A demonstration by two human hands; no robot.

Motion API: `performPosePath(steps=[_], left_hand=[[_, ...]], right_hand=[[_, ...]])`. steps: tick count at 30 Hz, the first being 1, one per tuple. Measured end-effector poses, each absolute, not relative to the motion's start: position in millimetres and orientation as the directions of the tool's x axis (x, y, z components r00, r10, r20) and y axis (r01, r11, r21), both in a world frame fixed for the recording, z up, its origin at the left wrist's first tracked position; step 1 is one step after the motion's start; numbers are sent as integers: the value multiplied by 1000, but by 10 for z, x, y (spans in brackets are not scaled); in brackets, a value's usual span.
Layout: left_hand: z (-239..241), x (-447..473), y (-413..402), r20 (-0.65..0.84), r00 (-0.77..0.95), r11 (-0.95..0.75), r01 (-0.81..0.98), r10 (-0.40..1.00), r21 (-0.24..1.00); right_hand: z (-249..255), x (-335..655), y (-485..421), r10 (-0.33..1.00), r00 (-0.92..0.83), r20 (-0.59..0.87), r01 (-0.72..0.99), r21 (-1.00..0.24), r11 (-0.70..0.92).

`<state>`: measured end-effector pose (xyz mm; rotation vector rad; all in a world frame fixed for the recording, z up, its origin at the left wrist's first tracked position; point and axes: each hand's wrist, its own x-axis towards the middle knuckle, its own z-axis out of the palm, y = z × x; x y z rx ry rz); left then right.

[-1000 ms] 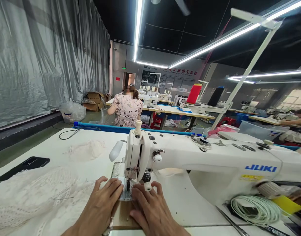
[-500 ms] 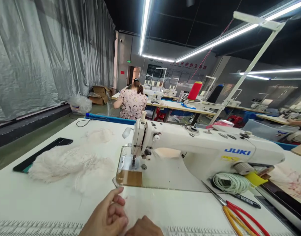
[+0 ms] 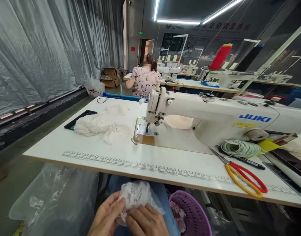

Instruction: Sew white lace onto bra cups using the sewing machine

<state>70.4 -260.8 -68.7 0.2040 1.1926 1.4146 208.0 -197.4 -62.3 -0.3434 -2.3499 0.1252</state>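
Over my lap, just below the table's front edge, both hands grip a bunched piece of white lace fabric with a sheer, filmy part. My left hand pinches its left side between thumb and fingers. Curled over its lower right side is my right hand; its fingertips are partly hidden. On the table above stands a white sewing machine. A pile of cream lace lies left of the needle, partly on a dark flat object.
Scissors with red and yellow handles lie at the table's right front, beside a coil of pale green cord. A purple basket holding fabric stands right of my lap; clear plastic hangs at left. Another person sits ahead.
My hands have moved from above the tabletop down to my lap and now hold the white lace fabric. The view has tilted down, bringing the basket and plastic into sight.
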Motion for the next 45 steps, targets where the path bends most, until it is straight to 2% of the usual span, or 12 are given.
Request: performPosePath(steps=[2, 4, 5, 8, 11, 13, 16, 19, 21, 28, 35, 45], left_hand=[[-731, 729, -2577, -461, -248, 253, -576, 852, 778], [-773, 714, -2595, -440, -187, 306, -488, 878, 818], [-785, 699, -2619, -435, -149, 339, -427, 888, 838], [-752, 647, -2700, -384, -57, 369, -178, 921, 912], [-656, 590, -2757, -358, 21, 358, -4, 933, 934], [-609, 548, -2787, -410, 66, 412, -16, 909, 911], [-621, 495, -2838, -454, 133, 466, -88, 881, 880], [-689, 459, -2883, -458, 206, 486, -109, 865, 867], [-709, 429, -2889, -467, 234, 499, -100, 853, 861], [-580, 365, -2766, -453, 428, 507, -13, 782, 862], [-677, 446, -2725, -464, 305, 484, 12, 832, 875], [-721, 485, -2744, -457, 324, 496, -46, 828, 867]], right_hand=[[-606, 2145, -1998, 278, -687, 672, 133, -259, 957], [-517, 2260, -1975, 371, -669, 644, 106, -411, 905], [-465, 2318, -1957, 463, -649, 604, 141, -502, 853], [-391, 2419, -1918, 691, -645, 327, 260, -756, 600], [-486, 2382, -1924, 691, -723, -6, 266, -925, 271], [-572, 2336, -1942, 657, -736, -161, 237, -971, 27], [-624, 2311, -1952, 586, -751, -305, 186, -949, -256], [-604, 2346, -1926, 492, -780, -387, 161, -883, -440], [-593, 2381, -1901, 449, -795, -409, 153, -850, -504], [-621, 2421, -1858, 365, -835, -412, 182, -832, -524], [-609, 2425, -1839, 359, -860, -363, 176, -870, -460], [-542, 2405, -1910, 462, -848, -260, 187, -962, -199]])
